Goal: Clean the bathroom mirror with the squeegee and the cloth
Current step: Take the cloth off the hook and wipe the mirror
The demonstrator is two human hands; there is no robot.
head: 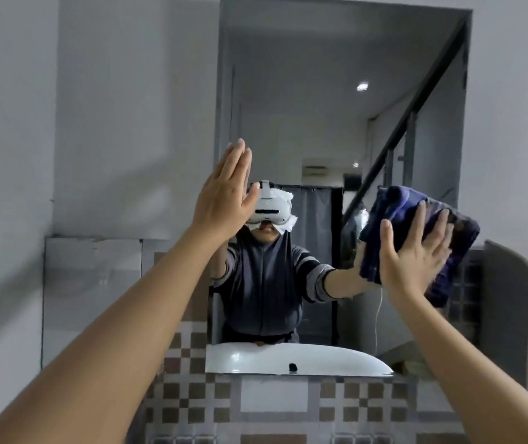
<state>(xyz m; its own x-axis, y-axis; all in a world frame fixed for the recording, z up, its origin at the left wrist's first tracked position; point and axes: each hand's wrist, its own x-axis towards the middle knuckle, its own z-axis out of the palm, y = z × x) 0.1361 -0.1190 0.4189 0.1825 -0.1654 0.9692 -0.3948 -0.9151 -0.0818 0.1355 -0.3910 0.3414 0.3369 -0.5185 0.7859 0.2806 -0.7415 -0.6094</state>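
Note:
The tall bathroom mirror [320, 123] hangs on the wall straight ahead. My right hand [416, 254] lies flat with fingers spread, pressing a dark blue cloth [394, 206] against the mirror's right side at mid height. My left hand [224, 190] is raised flat near the mirror's left edge, fingers together and straight, holding nothing. I cannot tell whether it touches the glass. No squeegee is in view.
The mirror reflects a person wearing a headset and a white sink rim [288, 357]. Brown and white checkered tiles [192, 392] cover the wall under the mirror. A grey partition [509, 309] stands at the right and plain grey wall [96, 123] at the left.

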